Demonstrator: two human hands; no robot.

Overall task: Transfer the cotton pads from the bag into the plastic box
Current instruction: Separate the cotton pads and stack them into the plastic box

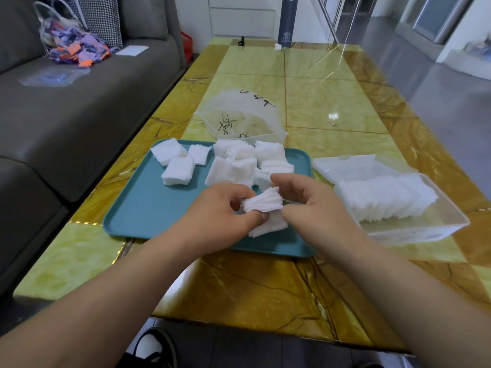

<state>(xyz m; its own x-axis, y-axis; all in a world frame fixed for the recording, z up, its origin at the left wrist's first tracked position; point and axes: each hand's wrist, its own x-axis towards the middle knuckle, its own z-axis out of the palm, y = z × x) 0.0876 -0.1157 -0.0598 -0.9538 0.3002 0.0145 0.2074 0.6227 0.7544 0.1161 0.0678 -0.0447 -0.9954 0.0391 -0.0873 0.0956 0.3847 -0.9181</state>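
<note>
Both hands hold a fanned stack of white cotton pads (263,203) above the front of the teal tray (148,208). My left hand (220,208) pinches its left end and my right hand (308,200) curls round its right end. More pads (268,224) lie on the tray just below the stack. Several loose piles of pads (239,163) cover the tray's far half. The crumpled translucent bag (239,115) with black writing lies behind the tray. At the right the clear plastic box (425,229) stands open, with a row of pads (385,197) inside.
The box's lid (353,166) lies open behind it. A dark tall cylinder (287,22) and a small white scrap (277,47) sit at the table's far end. A grey sofa (66,115) runs along the left, carrying a bag of coloured scraps (71,46).
</note>
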